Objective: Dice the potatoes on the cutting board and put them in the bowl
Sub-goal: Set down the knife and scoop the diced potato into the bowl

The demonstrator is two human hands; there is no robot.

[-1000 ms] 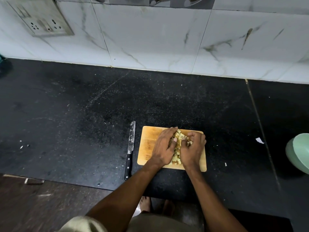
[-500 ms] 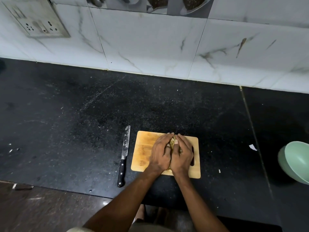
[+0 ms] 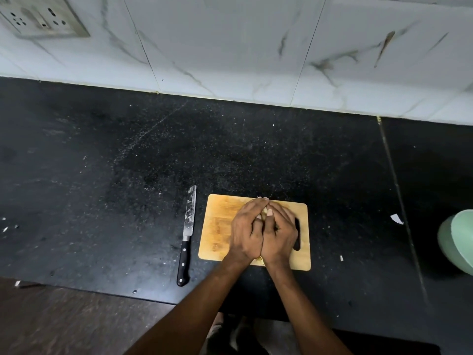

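A small wooden cutting board lies on the black counter. My left hand and my right hand are cupped together over its middle, closed around a heap of diced potato. Only a few pale cubes show between the fingertips and at the wrists; the rest is hidden. A pale green bowl stands at the right edge of the view, well apart from the board.
A black-handled knife lies on the counter just left of the board, blade pointing to the wall. Small white scraps dot the counter. A white marble-tiled wall with a socket plate backs it.
My hands have closed together over the diced potato, which lay partly exposed between them a second ago. The knife and bowl have not moved.
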